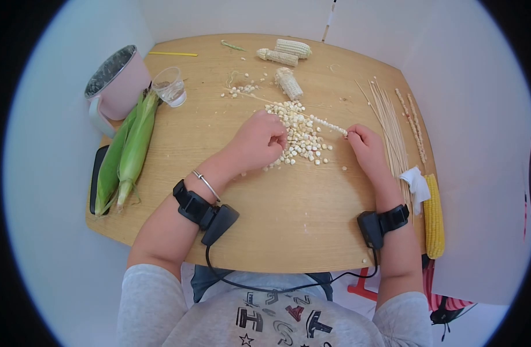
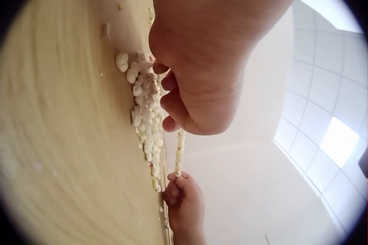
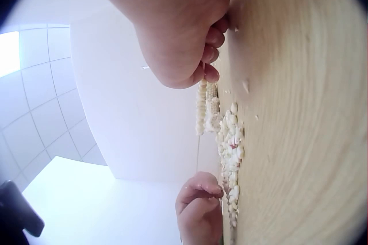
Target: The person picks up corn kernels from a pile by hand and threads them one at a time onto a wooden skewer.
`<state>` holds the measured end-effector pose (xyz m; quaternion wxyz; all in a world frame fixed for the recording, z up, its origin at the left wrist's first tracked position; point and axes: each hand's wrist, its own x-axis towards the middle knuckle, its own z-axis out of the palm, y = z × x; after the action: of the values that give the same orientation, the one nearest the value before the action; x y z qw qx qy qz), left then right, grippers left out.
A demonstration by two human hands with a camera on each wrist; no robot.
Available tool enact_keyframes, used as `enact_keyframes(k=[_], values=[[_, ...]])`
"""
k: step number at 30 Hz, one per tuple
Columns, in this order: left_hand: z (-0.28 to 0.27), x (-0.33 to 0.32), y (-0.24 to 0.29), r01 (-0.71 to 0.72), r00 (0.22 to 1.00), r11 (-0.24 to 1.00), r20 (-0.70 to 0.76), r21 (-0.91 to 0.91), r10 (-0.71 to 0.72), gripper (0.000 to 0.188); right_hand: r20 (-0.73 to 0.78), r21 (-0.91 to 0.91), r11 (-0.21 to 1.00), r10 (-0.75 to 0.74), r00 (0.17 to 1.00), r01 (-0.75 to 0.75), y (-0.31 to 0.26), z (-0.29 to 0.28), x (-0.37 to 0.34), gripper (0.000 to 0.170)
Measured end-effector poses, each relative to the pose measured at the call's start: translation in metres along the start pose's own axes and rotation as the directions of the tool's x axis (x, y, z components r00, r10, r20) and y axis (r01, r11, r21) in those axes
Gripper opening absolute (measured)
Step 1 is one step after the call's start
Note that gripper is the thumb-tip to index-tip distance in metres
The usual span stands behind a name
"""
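My right hand (image 1: 367,151) pinches one end of a thin wooden skewer (image 1: 255,97) that slants up to the left over a pile of pale corn kernels (image 1: 303,137). A row of threaded kernels (image 1: 330,125) covers the skewer near the right fingertips. Beside the pile's left edge is my left hand (image 1: 258,141), fingers curled and thumb near the index finger. In the right wrist view, the left fingertips (image 3: 217,192) come right down at the loose kernels. Whether a kernel sits between them I cannot tell.
Stripped cobs (image 1: 288,84) lie behind the pile. Bare skewers (image 1: 387,118), two filled skewers (image 1: 415,127), a white tissue (image 1: 416,184) and a yellow cob (image 1: 433,217) line the right side. At left are husked corn ears (image 1: 135,153), a clear cup (image 1: 170,87) and a pink pot (image 1: 122,81).
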<state>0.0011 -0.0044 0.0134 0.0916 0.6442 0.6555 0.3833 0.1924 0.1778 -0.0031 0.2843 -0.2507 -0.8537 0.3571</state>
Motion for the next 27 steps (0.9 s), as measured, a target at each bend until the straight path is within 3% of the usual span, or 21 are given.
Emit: enact_keyframes(k=[5, 15, 18, 20, 21, 23, 27], values=[[0.003, -0.004, 0.001, -0.074, 0.994, 0.982, 0.094, 0.174, 0.058, 0.006, 0.024, -0.008, 1.0, 0.026, 0.999, -0.026, -0.003, -0.002, -0.001, 0.017], [-0.002, -0.003, 0.0, -0.005, 0.996, 0.98, 0.092, 0.198, -0.013, 0.007, 0.029, -0.002, 1.0, 0.002, 1.0, -0.002, 0.002, -0.002, -0.001, 0.018], [-0.001, -0.002, -0.014, 0.057, 0.998, 0.995, -0.031, 0.082, -0.055, 0.007, 0.011, 0.038, 0.999, 0.001, 1.0, -0.001, 0.006, 0.0, 0.0, 0.018], [-0.003, -0.003, -0.023, 0.172, 0.944, 0.984, -0.279, -0.036, -0.175, 0.008, -0.003, 0.063, 0.998, 0.005, 1.0, -0.005, 0.008, 0.0, 0.0, 0.018], [-0.004, -0.004, -0.027, 0.17, 0.945, 0.985, -0.278, -0.034, -0.173, 0.008, -0.027, 0.074, 0.996, 0.042, 0.999, -0.04, 0.007, -0.001, 0.0, 0.018], [-0.007, -0.005, -0.035, 0.313, 0.868, 0.947, -0.381, -0.075, -0.318, 0.011, -0.052, 0.085, 0.993, 0.08, 0.995, -0.075, 0.007, -0.002, 0.0, 0.018], [-0.007, -0.005, -0.048, 0.334, 0.85, 0.943, -0.427, -0.015, -0.308, 0.012, -0.073, 0.064, 0.992, 0.114, 0.991, -0.11, 0.004, -0.004, -0.001, 0.018]])
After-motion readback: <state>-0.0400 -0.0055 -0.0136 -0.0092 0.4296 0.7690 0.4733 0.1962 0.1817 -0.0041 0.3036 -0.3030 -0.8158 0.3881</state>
